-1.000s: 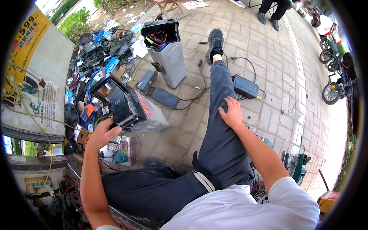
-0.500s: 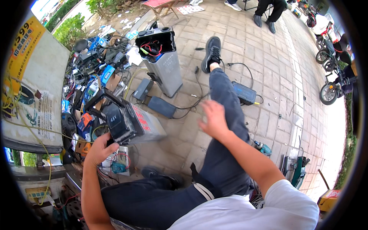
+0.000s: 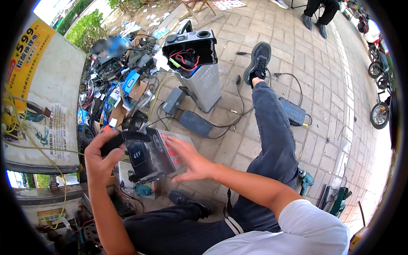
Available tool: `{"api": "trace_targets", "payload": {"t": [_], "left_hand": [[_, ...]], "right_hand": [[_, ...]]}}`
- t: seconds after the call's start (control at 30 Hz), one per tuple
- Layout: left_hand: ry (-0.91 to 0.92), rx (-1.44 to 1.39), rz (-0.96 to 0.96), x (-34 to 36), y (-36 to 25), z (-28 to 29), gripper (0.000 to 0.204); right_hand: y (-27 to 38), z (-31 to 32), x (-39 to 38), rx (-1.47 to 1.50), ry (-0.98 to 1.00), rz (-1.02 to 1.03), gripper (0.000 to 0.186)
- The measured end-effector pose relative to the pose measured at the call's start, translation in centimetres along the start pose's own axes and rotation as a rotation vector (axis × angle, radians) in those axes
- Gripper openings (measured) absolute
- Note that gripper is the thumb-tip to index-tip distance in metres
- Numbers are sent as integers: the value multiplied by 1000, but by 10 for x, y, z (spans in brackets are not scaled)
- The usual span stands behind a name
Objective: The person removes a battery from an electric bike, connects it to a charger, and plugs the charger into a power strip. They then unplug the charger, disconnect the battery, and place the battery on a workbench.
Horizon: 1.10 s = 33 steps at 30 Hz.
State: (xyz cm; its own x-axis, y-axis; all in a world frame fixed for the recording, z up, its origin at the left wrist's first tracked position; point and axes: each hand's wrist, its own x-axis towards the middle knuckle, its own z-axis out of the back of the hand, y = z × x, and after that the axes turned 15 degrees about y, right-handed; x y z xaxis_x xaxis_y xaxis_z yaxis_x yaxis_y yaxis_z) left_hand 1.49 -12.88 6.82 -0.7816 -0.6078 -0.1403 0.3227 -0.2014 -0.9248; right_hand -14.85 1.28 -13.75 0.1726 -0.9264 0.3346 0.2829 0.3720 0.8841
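A silver battery case with a black plastic top [image 3: 146, 163] leans in front of me, red lettering on its side. My left hand [image 3: 98, 159] is closed round the black carrying handle [image 3: 114, 143] at its upper end. Over the case's side, my right hand [image 3: 192, 162] has its fingers apart; whether they touch the metal I cannot tell. Beyond it stands a second silver battery case [image 3: 206, 87], upright, its top uncovered, with red wires and a pale green connector [image 3: 174, 63] showing inside.
Two grey power bricks [image 3: 195, 123] and their cables lie by the standing case. A blue-black charger [image 3: 293, 111] is beyond my outstretched leg. Heaped electronic scrap [image 3: 129, 80] covers the left side. A teal power drill [image 3: 306, 182] lies at right; a seated person's legs [image 3: 326, 12] show far off.
My left hand has come up and taken hold of the handle, which has swung toward me. My right hand has moved left from my leg to the case's side. The view has shifted a little.
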Motion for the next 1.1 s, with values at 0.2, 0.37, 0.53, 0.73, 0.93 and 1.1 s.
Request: {"api": "trace_targets", "payload": {"t": [0.2,0.37,0.53,0.73,0.93,1.1], "left_hand": [[-36,680,99,18,-32,-37,29],[-25,751,-105,11,-56,-73,29],[7,636,-7,9,-71,-94,32],[146,453,117,34,-65,-74,30],[605,-19,299,56,-59,-16,25],[224,-222,40,106,30,52,24]], "right_hand": [[-8,-7,-17,-103,-22,-112,108],[-13,-7,-36,-159,-31,-81,103],[9,14,-62,-173,-1,-153,101],[13,50,-57,-100,130,-233,97],[18,74,-30,141,330,-303,88],[12,130,-32,89,547,-604,76]]}}
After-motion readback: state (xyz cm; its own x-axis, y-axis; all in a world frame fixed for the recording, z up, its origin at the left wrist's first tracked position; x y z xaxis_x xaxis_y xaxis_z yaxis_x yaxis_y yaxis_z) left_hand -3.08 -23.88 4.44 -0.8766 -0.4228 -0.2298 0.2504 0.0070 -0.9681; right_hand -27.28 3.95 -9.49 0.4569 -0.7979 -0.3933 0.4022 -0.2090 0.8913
